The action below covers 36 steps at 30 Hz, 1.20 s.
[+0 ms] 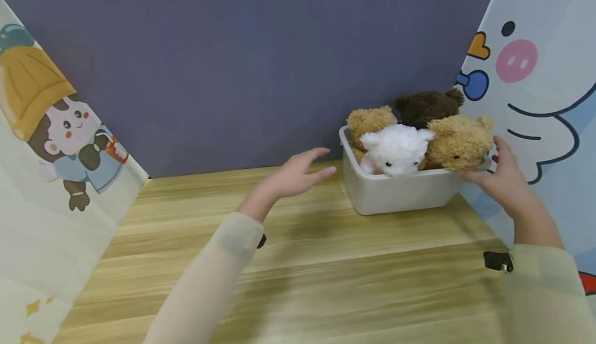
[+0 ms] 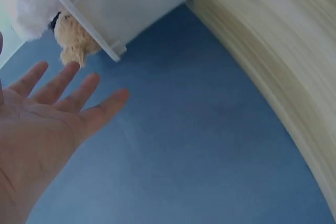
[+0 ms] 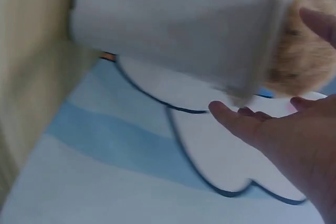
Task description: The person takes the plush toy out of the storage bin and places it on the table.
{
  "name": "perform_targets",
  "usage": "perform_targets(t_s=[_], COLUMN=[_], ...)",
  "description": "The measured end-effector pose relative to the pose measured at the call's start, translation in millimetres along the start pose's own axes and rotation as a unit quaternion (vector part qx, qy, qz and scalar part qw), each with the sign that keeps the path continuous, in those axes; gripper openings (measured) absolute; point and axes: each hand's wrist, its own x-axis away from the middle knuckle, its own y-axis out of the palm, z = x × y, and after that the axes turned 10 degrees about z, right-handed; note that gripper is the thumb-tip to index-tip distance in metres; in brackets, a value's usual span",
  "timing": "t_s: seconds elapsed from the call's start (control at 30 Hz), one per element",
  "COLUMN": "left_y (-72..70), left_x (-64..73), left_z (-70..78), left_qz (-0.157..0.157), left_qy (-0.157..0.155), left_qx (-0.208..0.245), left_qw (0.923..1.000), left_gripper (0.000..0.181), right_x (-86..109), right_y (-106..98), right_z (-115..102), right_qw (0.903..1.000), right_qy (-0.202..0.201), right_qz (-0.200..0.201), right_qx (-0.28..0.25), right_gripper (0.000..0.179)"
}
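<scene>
Four plush toys [image 1: 398, 150] are already being held in the bin [image 1: 400, 196], nothing yet being gripped by left hand [image 1: 294, 176] or right hand [image 1: 507, 181].

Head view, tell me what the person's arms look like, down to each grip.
The left sleeve and right sleeve are long and pale cream. A small black piece sits by the right wrist; another dark bit peeks out by the left. The left grip and right grip show no gloves.
</scene>
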Motion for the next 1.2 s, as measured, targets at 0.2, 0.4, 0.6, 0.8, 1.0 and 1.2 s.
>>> perform_targets(t_s=[0.2, 0.4, 0.6, 0.8, 1.0, 1.2], left_y=[24.4, 48.5, 60.5, 65.8, 57.9, 39.3], left_x=[-22.0, -33.8, -36.6, -35.9, -30.7, -32.5], left_z=[15.2, 17.9, 11.7, 4.5, 3.9, 8.0], left_qz=[-0.008, -0.022, -0.038, -0.015, -0.013, -0.019], left_qy=[0.001, -0.002, -0.008, -0.002, -0.007, -0.044], left_qx=[-0.004, -0.015, 0.006, 0.014, 0.011, 0.024], left_qw=[1.0000, 0.9996, 0.9992, 0.9998, 0.9998, 0.9986], left_gripper=[0.075, 0.080, 0.077, 0.064, 0.059, 0.092], right_x=[-17.3, -28.4, -28.0, -31.4, -35.8, -37.6], right_y=[4, 13, 19, 18, 13, 23], right_z=[31, 50, 48, 39, 27, 20], right_qw=[0.9993, 0.9979, 0.9976, 0.9940, 0.9829, 0.9788], right_qy=[0.016, 0.014, 0.017, 0.017, -0.023, -0.021], right_qz=[-0.027, -0.048, -0.066, -0.106, -0.149, -0.140], right_qx=[-0.020, -0.041, -0.001, 0.020, 0.106, 0.148], right_gripper=[0.130, 0.114, 0.120, 0.125, 0.129, 0.133])
